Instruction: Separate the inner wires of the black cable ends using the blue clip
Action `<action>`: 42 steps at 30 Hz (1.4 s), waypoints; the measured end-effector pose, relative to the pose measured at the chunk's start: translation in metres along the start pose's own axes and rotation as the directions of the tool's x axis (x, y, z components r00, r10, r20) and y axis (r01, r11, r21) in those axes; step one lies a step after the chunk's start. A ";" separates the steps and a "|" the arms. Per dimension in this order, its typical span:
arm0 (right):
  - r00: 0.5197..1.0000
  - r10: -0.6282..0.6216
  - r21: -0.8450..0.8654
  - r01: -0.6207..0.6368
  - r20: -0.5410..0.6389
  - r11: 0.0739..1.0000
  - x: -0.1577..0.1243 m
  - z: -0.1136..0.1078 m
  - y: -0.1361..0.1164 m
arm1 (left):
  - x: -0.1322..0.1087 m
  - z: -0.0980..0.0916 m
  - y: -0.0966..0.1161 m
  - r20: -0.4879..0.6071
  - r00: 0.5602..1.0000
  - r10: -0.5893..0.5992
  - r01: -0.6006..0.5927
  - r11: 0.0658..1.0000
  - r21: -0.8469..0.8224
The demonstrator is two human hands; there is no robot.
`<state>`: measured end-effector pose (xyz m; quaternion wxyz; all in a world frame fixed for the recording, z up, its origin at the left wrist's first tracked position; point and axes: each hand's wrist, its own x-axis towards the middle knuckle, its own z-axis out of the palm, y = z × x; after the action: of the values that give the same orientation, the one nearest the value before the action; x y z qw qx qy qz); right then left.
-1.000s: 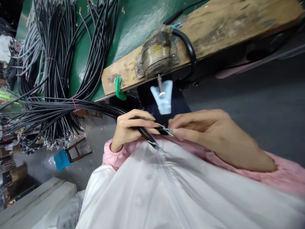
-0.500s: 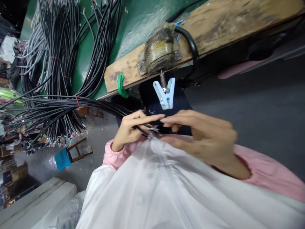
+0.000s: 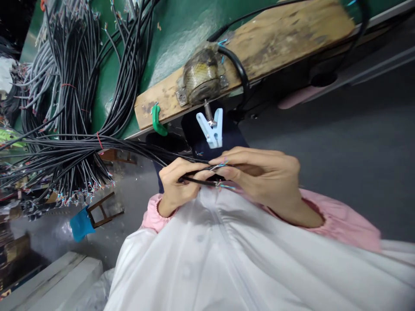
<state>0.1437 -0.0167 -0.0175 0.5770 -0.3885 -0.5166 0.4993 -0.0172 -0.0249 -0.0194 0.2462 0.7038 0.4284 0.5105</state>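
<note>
Glossy green, the counter (image 3: 181, 39) is bearing black cables (image 3: 74, 52); before the white apron (image 3: 194, 259), the left hand (image 3: 177, 183) is gripping cable ends (image 3: 205, 182), fingers curled; the right hand (image 3: 274, 175) is pinching wires (image 3: 223, 164), fingers nearly closed.

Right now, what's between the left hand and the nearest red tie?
In the head view, bunched black cables run from the red tie to the left hand.

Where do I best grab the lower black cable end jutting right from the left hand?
Probably on its black jacket, just short of the splayed wires, pinching from the right, below the right hand. That stretch looks fairly straight and uncovered; those wires fan apart, and the left hand already holds the cable further back.
</note>
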 end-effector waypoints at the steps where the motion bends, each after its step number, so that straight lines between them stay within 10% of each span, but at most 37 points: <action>1: 0.998 0.027 0.019 -0.028 0.051 0.999 -0.001 -0.002 0.001 | 0.000 0.000 0.001 -0.005 1.000 -0.009 0.009 1.000 -0.002; 7: 0.968 0.184 0.118 -0.206 0.173 0.972 -0.002 -0.009 0.009 | 0.001 -0.003 0.007 0.022 0.998 -0.056 0.054 0.996 0.070; 19: 0.969 -0.182 -0.390 0.236 0.169 0.890 0.002 -0.025 -0.009 | -0.010 -0.002 -0.004 0.230 0.971 0.070 -0.128 0.961 0.246; 25: 0.790 -0.161 -0.302 0.402 0.592 0.864 0.021 -0.057 -0.004 | -0.005 -0.002 -0.002 0.520 0.820 0.239 -0.408 0.882 0.238; 28: 0.723 -0.057 -0.152 0.221 0.689 0.963 0.034 -0.054 0.000 | -0.007 -0.004 -0.002 0.465 0.864 0.194 -0.316 0.927 0.200; 35: 0.967 0.118 -0.006 -0.120 0.224 0.993 0.013 -0.010 0.005 | -0.008 -0.005 0.006 0.064 0.997 0.043 -0.049 0.994 0.094; 42: 0.977 0.131 0.090 -0.148 0.170 0.985 0.000 0.000 0.006 | -0.004 -0.002 0.011 0.011 1.000 0.004 -0.005 0.994 0.106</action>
<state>0.1422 -0.0156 -0.0237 0.5153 -0.3515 -0.5075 0.5945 -0.0158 -0.0340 -0.0116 0.2097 0.7197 0.4518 0.4837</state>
